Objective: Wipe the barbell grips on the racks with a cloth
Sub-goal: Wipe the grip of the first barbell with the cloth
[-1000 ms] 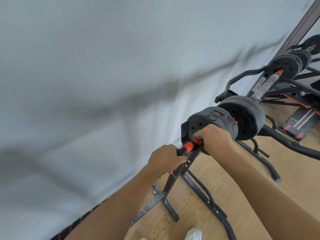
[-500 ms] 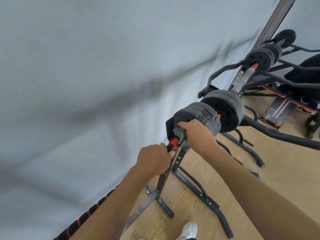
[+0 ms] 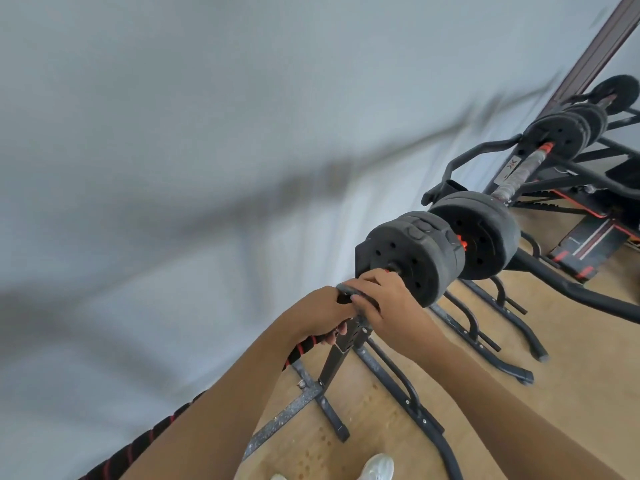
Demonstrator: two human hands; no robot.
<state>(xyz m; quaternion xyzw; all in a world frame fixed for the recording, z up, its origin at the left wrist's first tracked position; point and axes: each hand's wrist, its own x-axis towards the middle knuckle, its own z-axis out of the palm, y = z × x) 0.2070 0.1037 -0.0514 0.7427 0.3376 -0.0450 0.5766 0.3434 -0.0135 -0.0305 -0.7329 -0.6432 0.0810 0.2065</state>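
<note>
Toe of a white shoe [image 3: 378,466] shows at the bottom edge, on a wooden floor [image 3: 571,375]. Above it, the left hand [image 3: 318,315] has its fingers curled tight round the near end of the barbell [image 3: 415,258], where a black-and-red striped wrap [image 3: 303,348] comes out below the wrist. The right hand [image 3: 388,304] touches the left, its fingers and thumb closed over a dark flat ring [image 3: 346,289] at the bar's end, just in front of the near black plates. The bar rests on a black rack stand [image 3: 332,367]. Beyond a second pair of plates [image 3: 481,233] lies the bar's grey taped grip [image 3: 517,180], tipped with an orange collar [image 3: 546,147] before the far plates [image 3: 568,129]. A white label [image 3: 508,170] beside the grip bears a dark mark like "XK", too small to read with certainty.
</note>
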